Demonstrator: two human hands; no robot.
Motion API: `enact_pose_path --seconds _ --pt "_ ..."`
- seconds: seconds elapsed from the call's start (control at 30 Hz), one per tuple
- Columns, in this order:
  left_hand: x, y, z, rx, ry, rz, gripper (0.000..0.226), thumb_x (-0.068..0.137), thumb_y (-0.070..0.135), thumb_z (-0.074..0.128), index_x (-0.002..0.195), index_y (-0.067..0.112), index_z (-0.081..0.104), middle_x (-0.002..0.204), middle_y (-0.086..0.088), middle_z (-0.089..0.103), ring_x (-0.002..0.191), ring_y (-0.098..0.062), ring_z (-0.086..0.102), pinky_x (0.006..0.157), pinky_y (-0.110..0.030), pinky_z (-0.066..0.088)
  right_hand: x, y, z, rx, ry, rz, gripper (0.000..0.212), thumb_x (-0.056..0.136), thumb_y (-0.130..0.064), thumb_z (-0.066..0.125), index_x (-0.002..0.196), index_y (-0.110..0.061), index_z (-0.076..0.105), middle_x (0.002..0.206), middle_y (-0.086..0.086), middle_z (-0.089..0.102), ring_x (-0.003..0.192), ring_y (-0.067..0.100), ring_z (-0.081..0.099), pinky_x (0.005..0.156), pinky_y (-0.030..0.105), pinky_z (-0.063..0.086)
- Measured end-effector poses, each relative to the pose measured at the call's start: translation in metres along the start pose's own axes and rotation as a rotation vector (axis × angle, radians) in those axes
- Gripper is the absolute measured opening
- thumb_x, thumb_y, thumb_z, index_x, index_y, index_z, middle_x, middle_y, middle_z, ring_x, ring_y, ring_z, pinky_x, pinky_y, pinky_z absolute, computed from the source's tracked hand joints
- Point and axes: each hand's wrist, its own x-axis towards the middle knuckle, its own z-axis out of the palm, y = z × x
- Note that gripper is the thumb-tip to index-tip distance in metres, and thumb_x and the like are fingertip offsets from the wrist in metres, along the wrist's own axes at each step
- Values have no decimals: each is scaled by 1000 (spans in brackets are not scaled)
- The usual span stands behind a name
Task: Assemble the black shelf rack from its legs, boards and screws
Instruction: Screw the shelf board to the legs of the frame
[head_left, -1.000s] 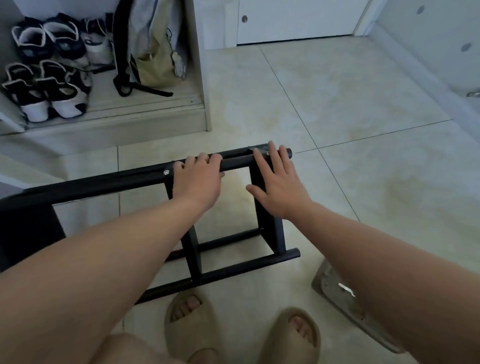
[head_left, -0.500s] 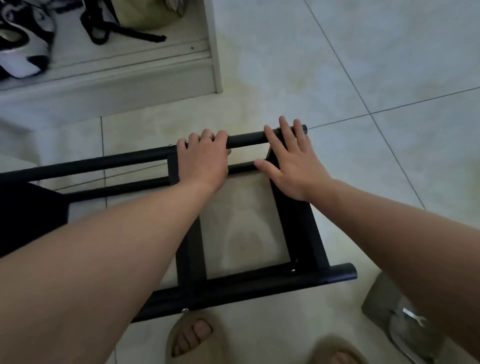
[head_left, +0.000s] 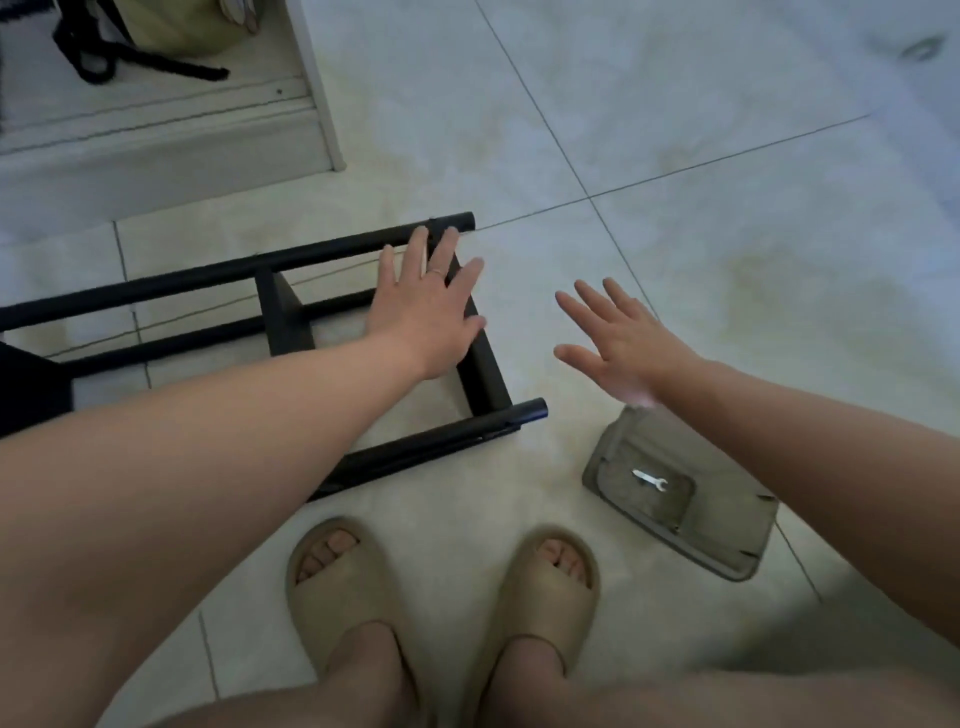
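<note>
The black shelf rack stands on the tiled floor at the left, its round tubes running left to right and flat black boards between them. My left hand lies over its right end with the fingers straight and spread, above the end board. Whether the palm touches the frame I cannot tell. My right hand hovers in the air to the right of the rack, fingers spread, holding nothing. A small silver wrench lies on a grey-green pouch on the floor below my right forearm.
A white cabinet base with a bag and black straps stands at the back left. My feet in beige sandals are at the bottom centre. Pale floor tiles stretch to the right.
My right hand has let go of the rack's end and moved right into the air. My left hand released the top tube and slid to the right end, fingers now straight. The view tilted downward.
</note>
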Motion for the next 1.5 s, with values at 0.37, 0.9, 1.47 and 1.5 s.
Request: enact_pose_path --seconds 0.37,0.9,1.47,1.5 --pt "-34 157 45 36 -104 753 56 100 46 45 147 16 37 166 -12 15 153 -31 4 123 -47 11 -102 89 97 164 -201 163 56 107 -38 39 160 -24 24 158 5 39 143 27 38 113 39 35" --pt "-46 172 131 -21 -115 936 34 92 6 40 117 20 60 111 0 68 131 -23 44 119 -44 26 -53 122 200 160 -122 42 47 99 -28 53 146 -31 48 137 -1 58 115 30 60 73 35 45" --pt "-43 181 126 107 -208 908 30 94 6 38 117 17 55 112 -2 63 126 -25 39 117 -44 22 -40 113 191 49 -162 180 23 102 -23 48 114 -6 56 116 16 63 102 38 62 67 37 41" --pt "-42 182 123 130 -220 905 28 97 10 38 119 18 54 119 -2 62 129 -25 38 117 -44 23 -45 114 187 106 -124 228 23 99 -25 51 111 -6 57 112 16 64 100 38 62 69 38 43"
